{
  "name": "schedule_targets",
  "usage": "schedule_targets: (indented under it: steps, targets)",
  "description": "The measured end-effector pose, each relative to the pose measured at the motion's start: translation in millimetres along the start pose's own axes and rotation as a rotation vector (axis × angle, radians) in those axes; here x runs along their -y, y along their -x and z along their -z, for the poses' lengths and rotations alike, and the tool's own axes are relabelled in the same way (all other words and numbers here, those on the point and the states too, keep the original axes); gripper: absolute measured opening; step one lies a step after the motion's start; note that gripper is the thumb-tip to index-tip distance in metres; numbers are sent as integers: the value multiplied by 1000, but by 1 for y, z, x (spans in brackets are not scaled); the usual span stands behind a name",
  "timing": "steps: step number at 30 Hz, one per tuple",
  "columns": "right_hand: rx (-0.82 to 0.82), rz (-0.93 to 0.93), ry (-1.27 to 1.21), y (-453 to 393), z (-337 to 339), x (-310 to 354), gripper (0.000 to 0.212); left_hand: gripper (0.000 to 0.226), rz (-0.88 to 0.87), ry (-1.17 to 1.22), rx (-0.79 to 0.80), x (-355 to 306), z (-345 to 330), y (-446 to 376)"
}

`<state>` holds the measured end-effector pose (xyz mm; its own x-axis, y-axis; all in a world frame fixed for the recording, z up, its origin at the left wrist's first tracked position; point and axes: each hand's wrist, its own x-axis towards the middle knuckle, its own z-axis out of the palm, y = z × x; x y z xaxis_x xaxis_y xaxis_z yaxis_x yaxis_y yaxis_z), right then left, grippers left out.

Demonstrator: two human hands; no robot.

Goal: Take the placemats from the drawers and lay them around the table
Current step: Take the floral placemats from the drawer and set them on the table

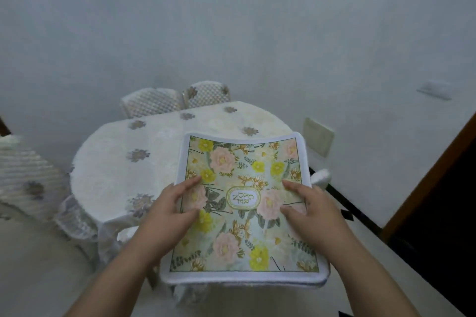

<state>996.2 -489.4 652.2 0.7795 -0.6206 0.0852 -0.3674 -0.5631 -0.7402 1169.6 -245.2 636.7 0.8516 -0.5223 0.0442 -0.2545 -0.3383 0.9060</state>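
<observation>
A floral placemat [242, 170] with a white border and a "GARDEN" label hangs above the near right part of the round table [108, 177], which wears a white cloth with grey flowers. My left hand [167, 211] grips the mat's left edge, thumb on top. My right hand [311, 211] grips its right edge the same way. The mat's far end curls slightly upward. Whether more mats are stacked under it cannot be told.
Two white lattice-backed chairs [175, 100] stand at the table's far side against the wall. Another chair [28, 175] with a flowered cover is at the left. A dark doorway with a wooden frame [425, 183] lies to the right.
</observation>
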Motion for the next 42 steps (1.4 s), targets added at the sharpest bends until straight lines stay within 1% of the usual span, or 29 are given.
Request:
schedule_targets:
  steps: [3, 6, 10, 14, 17, 19, 23, 26, 30, 35, 42]
  targets:
    - [73, 51, 20, -56, 5, -4, 50, 65, 46, 56, -86, 2, -16, -27]
    - [156, 103, 50, -109, -2, -11, 49, 63, 81, 55, -147, 8, -29, -51]
    - [252, 127, 78, -171, -22, -9, 53, 63, 151, 35, -217, 19, -33, -89]
    - [324, 154, 94, -241, -54, -5, 53, 63, 181, 8, -261, 34, -27, -149]
    - [330, 151, 101, -297, -84, -5, 54, 64, 205, 16, -246, 51, -20, -206]
    - [330, 140, 123, -334, -101, -4, 52, 68, 216, 37, -213, 62, -16, -246]
    - [315, 92, 145, -401, -125, -5, 41, 81, 255, 130, -165, 81, -14, -317]
    - [324, 48, 139, -445, -143, -8, 39, 85, 281, 179, -152, 90, -13, -364]
    - [360, -12, 138, -498, -174, -15, 44, 80, 312, 169, -160, 105, -13, -413]
    - [348, 6, 92, -580, -213, -22, 58, 78, 367, 137, -210, 137, -16, -477]
    - [318, 21, -39, -707, -274, -25, 54, 73, 344, 91, -305, 168, -12, -589]
